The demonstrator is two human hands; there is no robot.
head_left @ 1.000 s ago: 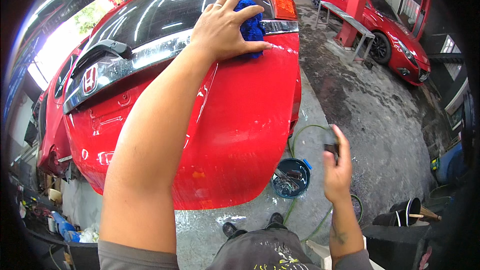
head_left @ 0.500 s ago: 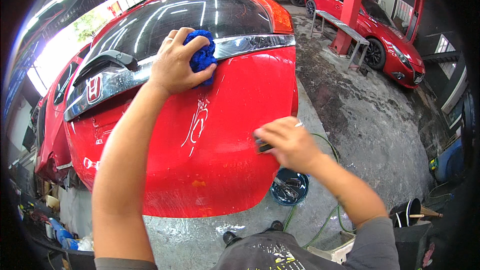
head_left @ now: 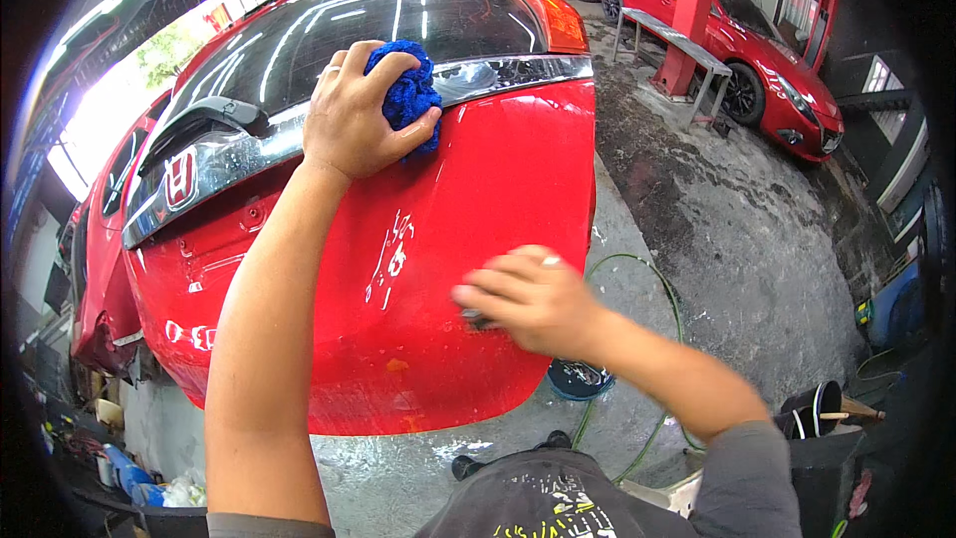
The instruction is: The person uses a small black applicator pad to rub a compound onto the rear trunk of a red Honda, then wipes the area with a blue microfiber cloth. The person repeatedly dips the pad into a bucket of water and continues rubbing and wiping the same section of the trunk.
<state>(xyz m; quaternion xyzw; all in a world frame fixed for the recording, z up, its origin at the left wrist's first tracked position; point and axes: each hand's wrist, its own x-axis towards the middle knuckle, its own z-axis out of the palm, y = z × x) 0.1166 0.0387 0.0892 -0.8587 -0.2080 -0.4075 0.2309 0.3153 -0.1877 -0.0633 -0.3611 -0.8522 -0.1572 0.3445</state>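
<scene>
My left hand (head_left: 354, 115) is closed around a bunched blue cloth (head_left: 416, 105), pressed against the chrome strip (head_left: 518, 76) below the dark rear window (head_left: 358, 35). Lower and to the right, my right hand (head_left: 538, 299) lies over the red tailgate (head_left: 478, 179), blurred by motion. Under its fingertips a small dark block (head_left: 478, 320) shows, mostly covered by the hand. Wet streaks and light reflections mark the red panel. A rear wiper (head_left: 214, 116) and a badge (head_left: 180, 179) are left of my left hand.
On the floor beyond the panel's lower right corner stands a dark bucket (head_left: 578, 382), partly hidden, with a green hose (head_left: 679, 309) looping beside it. Farther right are a metal bench (head_left: 672, 40), a red column (head_left: 694, 0) and a parked red car (head_left: 782, 80).
My right hand has slid left and slightly down across the panel with the small dark block. The left hand keeps the cloth at the chrome strip; the whole view has shifted slightly.
</scene>
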